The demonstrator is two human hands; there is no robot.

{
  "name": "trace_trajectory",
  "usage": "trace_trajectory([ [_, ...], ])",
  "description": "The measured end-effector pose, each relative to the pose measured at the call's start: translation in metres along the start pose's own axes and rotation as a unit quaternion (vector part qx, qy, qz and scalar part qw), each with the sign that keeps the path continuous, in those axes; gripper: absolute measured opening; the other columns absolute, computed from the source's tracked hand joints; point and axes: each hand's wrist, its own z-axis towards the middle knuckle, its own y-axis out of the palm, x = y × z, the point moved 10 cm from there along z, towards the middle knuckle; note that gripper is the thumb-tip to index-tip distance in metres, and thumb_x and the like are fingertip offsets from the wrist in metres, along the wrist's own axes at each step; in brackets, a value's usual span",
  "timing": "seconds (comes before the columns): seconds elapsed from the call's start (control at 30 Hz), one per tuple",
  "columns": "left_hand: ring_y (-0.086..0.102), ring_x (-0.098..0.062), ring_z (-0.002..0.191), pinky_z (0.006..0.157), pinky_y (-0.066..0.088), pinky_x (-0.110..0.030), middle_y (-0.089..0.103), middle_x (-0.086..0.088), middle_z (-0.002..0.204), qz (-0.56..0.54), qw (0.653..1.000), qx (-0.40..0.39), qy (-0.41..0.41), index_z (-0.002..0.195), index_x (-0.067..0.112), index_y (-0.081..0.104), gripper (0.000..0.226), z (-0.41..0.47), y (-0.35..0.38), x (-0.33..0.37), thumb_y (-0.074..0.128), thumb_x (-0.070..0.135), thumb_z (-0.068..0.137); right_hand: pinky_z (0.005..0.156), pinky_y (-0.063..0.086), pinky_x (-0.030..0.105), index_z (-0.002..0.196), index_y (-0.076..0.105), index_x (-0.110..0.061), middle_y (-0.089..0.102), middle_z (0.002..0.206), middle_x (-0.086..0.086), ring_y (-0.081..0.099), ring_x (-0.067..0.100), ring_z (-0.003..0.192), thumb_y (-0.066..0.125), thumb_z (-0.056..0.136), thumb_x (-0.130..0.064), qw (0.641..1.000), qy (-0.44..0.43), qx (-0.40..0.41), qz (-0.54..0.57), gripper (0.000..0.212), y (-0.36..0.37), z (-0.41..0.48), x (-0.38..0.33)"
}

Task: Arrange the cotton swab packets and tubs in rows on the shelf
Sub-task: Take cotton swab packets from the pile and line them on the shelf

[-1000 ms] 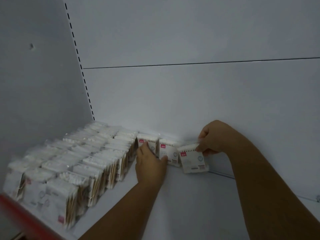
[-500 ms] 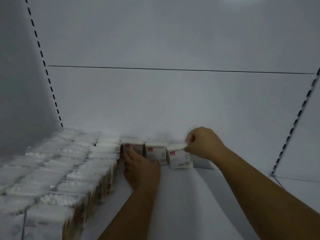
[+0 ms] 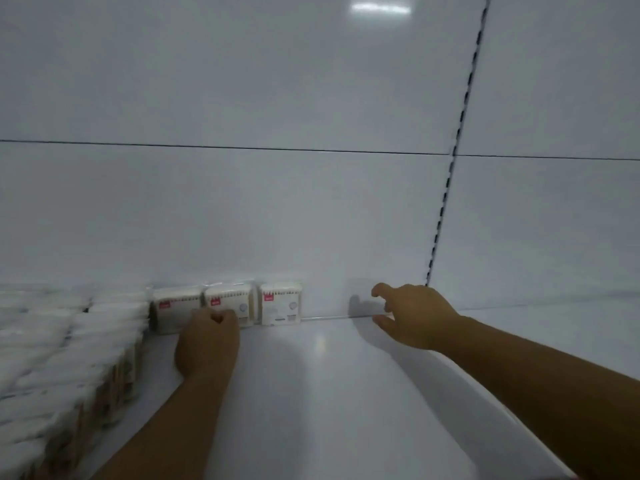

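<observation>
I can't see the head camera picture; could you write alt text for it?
Three cotton swab packets stand side by side against the back wall of a white shelf. The left hand, fingers curled, sits in front of them; the right hand hangs open to their right. Blurred rows of packets fill the shelf's left side.

1. Three packets [image 3: 228, 299] are stood side by side on the shelf [image 3: 311, 410], against the back wall [image 3: 277, 220].
2. Rows of packets [image 3: 69, 341] are packed to their left.
3. The left hand [image 3: 207, 341] is placed before the middle packet.
4. The right hand [image 3: 412, 317] is held to their right, apart.
</observation>
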Motion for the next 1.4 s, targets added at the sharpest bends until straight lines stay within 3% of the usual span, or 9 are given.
trace_trajectory([
  [0.1, 0.047, -0.024, 0.057, 0.054, 0.030, -0.030, 0.049, -0.004, 0.057, 0.111, 0.977, -0.053, 0.172, 0.060, 0.012, 0.047, 0.033, -0.029, 0.012, 0.049, 0.051, 0.023, 0.090, 0.094, 0.042, 0.032, 0.139, 0.036, -0.025, 0.058, 0.128, 0.001, 0.055, 0.021, 0.114, 0.045, 0.094, -0.045, 0.995, 0.036, -0.059, -0.068, 0.050, -0.016, -0.040, 0.079],
  [0.2, 0.052, -0.018, 0.066, 0.061, 0.034, -0.031, 0.050, 0.003, 0.061, 0.205, 0.918, -0.146, 0.306, 0.060, 0.017, 0.044, 0.037, -0.085, 0.053, 0.141, 0.049, 0.036, 0.091, 0.106, 0.038, 0.037, 0.146, 0.028, -0.024, 0.042, 0.145, 0.002, 0.041, 0.021, 0.131, 0.047, 0.094, -0.044, 0.988, 0.089, -0.088, -0.091, 0.059, -0.036, -0.093, 0.170],
  [0.3, 0.056, -0.014, 0.085, 0.068, 0.038, -0.026, 0.063, 0.003, 0.092, 0.194, 0.860, -0.288, 0.374, 0.079, 0.026, 0.052, 0.026, -0.164, 0.112, 0.255, 0.045, 0.045, 0.095, 0.113, 0.028, 0.041, 0.151, 0.016, -0.027, 0.016, 0.158, 0.003, 0.019, 0.021, 0.144, 0.048, 0.094, -0.047, 0.981, 0.142, -0.081, -0.104, 0.068, -0.064, -0.158, 0.256],
  [0.37, 0.052, -0.018, 0.114, 0.091, 0.040, -0.026, 0.055, -0.003, 0.130, 0.169, 0.821, -0.367, 0.404, 0.116, 0.023, 0.054, 0.036, -0.226, 0.147, 0.335, 0.042, 0.050, 0.097, 0.115, 0.025, 0.043, 0.152, 0.010, -0.029, 0.005, 0.161, 0.002, 0.010, 0.020, 0.147, 0.047, 0.094, -0.049, 0.977, 0.174, -0.072, -0.100, 0.072, -0.083, -0.202, 0.310],
  [0.47, 0.030, -0.022, 0.140, 0.115, 0.024, -0.037, 0.028, -0.004, 0.155, 0.126, 0.795, -0.375, 0.460, 0.147, 0.022, 0.031, 0.060, -0.315, 0.172, 0.443, 0.037, 0.055, 0.097, 0.115, 0.024, 0.045, 0.152, 0.005, -0.030, 0.000, 0.161, 0.003, 0.007, 0.021, 0.147, 0.048, 0.093, -0.050, 0.968, 0.221, -0.054, -0.104, 0.075, -0.107, -0.269, 0.384],
  [0.67, -0.004, -0.016, 0.149, 0.119, 0.002, -0.043, 0.002, -0.001, 0.162, 0.156, 0.713, -0.358, 0.583, 0.153, 0.021, 0.011, 0.067, -0.470, 0.225, 0.556, 0.028, 0.056, 0.099, 0.115, 0.022, 0.044, 0.152, 0.009, -0.033, -0.003, 0.161, 0.002, 0.005, 0.023, 0.147, 0.051, 0.090, -0.052, 0.953, 0.276, -0.068, -0.104, 0.077, -0.119, -0.370, 0.493],
  [0.97, 0.027, -0.022, 0.142, 0.110, 0.025, -0.035, 0.030, -0.006, 0.155, 0.107, 0.669, -0.429, 0.597, 0.149, 0.023, 0.024, 0.064, -0.576, 0.314, 0.665, 0.038, 0.056, 0.096, 0.117, 0.013, 0.044, 0.151, 0.010, -0.035, -0.002, 0.161, -0.003, -0.001, 0.019, 0.147, 0.048, 0.092, -0.053, 0.955, 0.284, -0.049, -0.070, 0.073, -0.113, -0.409, 0.608],
  [1.17, 0.025, -0.024, 0.144, 0.116, 0.023, -0.036, 0.019, -0.006, 0.159, 0.146, 0.692, -0.411, 0.575, 0.153, 0.016, 0.011, 0.074, -0.546, 0.407, 0.752, 0.044, 0.050, 0.097, 0.116, 0.004, 0.034, 0.151, 0.014, -0.036, 0.001, 0.160, -0.008, -0.003, 0.011, 0.146, 0.028, 0.095, -0.063, 0.966, 0.245, -0.071, -0.046, 0.064, -0.094, -0.390, 0.688],
  [1.4, 0.037, -0.021, 0.136, 0.107, 0.031, -0.031, 0.036, -0.003, 0.152, 0.163, 0.686, -0.406, 0.581, 0.148, 0.021, 0.029, 0.062, -0.551, 0.482, 0.806, 0.052, 0.042, 0.095, 0.107, 0.032, 0.031, 0.144, 0.032, -0.033, 0.036, 0.148, -0.008, 0.033, 0.012, 0.134, 0.044, 0.094, -0.052, 0.965, 0.258, 0.015, -0.048, 0.055, -0.118, -0.340, 0.798],
])
